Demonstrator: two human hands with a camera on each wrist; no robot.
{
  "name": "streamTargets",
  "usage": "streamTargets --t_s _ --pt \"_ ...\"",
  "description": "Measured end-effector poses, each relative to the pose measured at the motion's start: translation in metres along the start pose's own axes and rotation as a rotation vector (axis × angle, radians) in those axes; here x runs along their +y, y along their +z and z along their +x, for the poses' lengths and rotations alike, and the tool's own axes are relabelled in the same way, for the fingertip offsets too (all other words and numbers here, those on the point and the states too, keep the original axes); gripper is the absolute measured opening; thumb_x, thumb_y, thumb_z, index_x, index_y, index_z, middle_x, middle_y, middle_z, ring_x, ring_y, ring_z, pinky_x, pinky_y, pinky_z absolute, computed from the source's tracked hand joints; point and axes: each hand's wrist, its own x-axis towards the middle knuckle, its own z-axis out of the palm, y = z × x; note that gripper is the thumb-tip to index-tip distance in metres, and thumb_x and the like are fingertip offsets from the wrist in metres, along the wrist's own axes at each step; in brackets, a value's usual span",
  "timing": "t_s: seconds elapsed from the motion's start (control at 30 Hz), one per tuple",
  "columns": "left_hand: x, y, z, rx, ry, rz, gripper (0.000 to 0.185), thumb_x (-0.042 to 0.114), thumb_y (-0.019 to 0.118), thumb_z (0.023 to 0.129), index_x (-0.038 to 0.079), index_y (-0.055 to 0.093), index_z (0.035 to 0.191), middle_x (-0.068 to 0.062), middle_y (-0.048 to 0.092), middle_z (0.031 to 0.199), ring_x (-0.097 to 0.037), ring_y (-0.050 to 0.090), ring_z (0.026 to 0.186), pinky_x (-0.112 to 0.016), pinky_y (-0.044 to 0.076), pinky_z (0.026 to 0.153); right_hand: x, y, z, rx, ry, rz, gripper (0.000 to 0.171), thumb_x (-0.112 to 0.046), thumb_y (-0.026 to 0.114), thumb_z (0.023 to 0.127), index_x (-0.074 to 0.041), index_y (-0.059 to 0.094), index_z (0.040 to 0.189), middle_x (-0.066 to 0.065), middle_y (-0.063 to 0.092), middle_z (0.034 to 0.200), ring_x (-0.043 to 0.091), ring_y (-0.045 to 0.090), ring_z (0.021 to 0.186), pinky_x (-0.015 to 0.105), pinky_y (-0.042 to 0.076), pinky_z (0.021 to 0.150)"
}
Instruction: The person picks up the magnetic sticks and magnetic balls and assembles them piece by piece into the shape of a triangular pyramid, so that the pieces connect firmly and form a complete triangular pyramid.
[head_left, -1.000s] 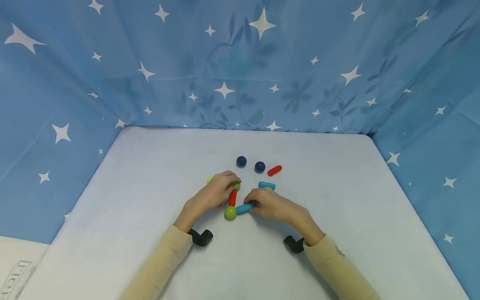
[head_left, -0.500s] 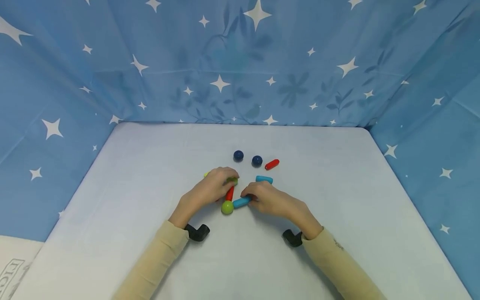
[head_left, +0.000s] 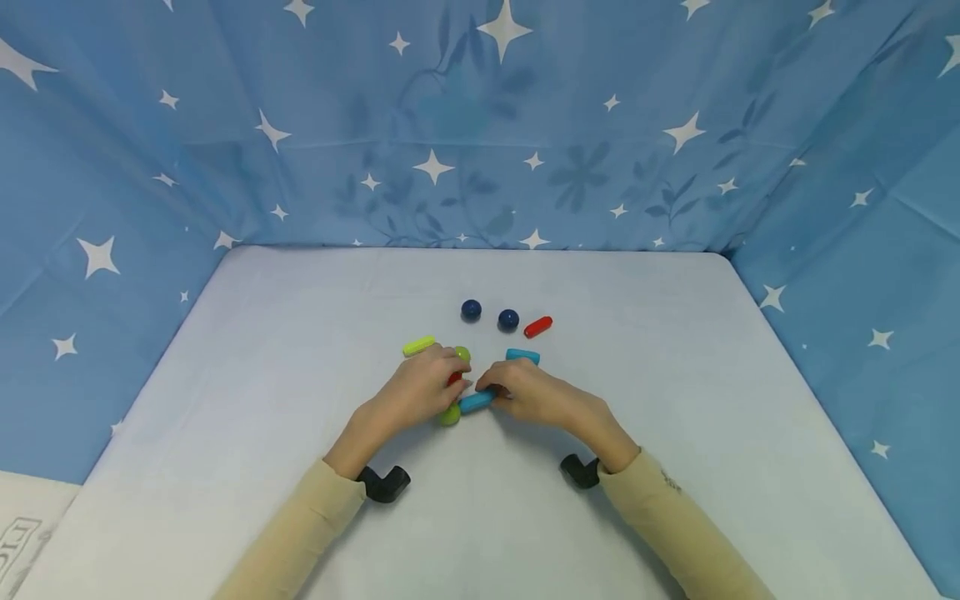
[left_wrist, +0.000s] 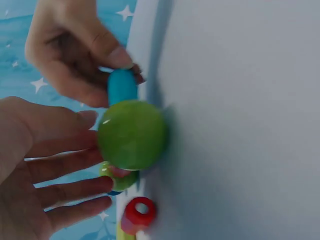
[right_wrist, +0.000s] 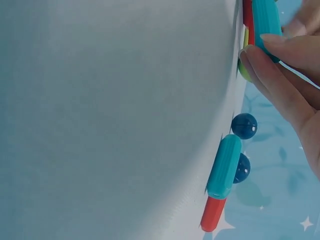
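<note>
My right hand point(head_left: 536, 396) pinches a blue rod point(head_left: 476, 402) between thumb and fingers. The rod's other end meets a green ball point(head_left: 450, 415), seen large in the left wrist view. From that ball a red rod point(head_left: 454, 377), mostly covered by my left hand point(head_left: 420, 383), runs toward a second green ball point(head_left: 462, 354). In the left wrist view the left fingers lie fairly straight beside the near green ball point(left_wrist: 132, 135), not curled round it. Another red rod point(left_wrist: 140, 215) shows its round end hole there.
Two dark blue balls point(head_left: 508, 320), a small red rod point(head_left: 537, 327) and a second blue rod point(head_left: 522, 356) lie beyond the hands. A yellow-green rod point(head_left: 418, 345) lies past the left hand. A starred blue curtain point(head_left: 450, 125) borders the white table point(head_left: 645, 317).
My left hand has come off the far green ball and moved nearer, over the red rod and beside the near ball. The right hand keeps its pinch on the blue rod.
</note>
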Motion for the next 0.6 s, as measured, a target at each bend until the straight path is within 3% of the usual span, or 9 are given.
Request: streamTargets --t_s 0.13,0.3,0.47,0.6 --pt "0.003 0.006 -0.016 -0.003 0.010 0.030 0.017 0.018 0.078 0.092 0.006 0.077 0.105 -0.003 0.069 0.108 -0.019 0.061 0.091 -0.030 0.055 0.071 0.000 0.001 0.000 -0.004 -0.001 -0.011 0.020 0.003 0.071 0.093 -0.004 0.076 0.111 0.003 0.075 0.105 0.015 0.068 0.094 0.031 0.055 0.089" --pt "0.007 0.011 -0.021 0.016 0.067 0.049 0.013 0.015 0.081 0.089 0.009 0.076 0.099 -0.001 0.068 0.101 -0.018 0.055 0.083 -0.028 0.051 0.066 -0.001 0.000 0.001 0.012 -0.008 -0.029 0.018 0.003 0.074 0.091 -0.004 0.076 0.108 0.004 0.076 0.101 0.014 0.067 0.090 0.031 0.055 0.085" --pt "0.009 0.015 -0.029 0.011 0.044 0.084 0.016 0.015 0.084 0.086 0.011 0.076 0.100 0.002 0.070 0.096 -0.018 0.054 0.081 -0.029 0.051 0.061 -0.004 0.005 0.003 -0.009 -0.046 -0.020 0.017 0.001 0.073 0.092 -0.003 0.076 0.108 0.004 0.076 0.101 0.014 0.067 0.088 0.028 0.056 0.085" --pt "0.008 0.015 -0.032 0.018 0.059 0.089 0.019 0.011 0.084 0.085 0.008 0.076 0.103 0.001 0.071 0.094 -0.017 0.057 0.077 -0.030 0.053 0.062 -0.008 0.008 0.003 -0.008 -0.012 0.003 0.019 0.002 0.073 0.092 -0.004 0.077 0.109 0.003 0.076 0.099 0.012 0.066 0.086 0.029 0.056 0.085"
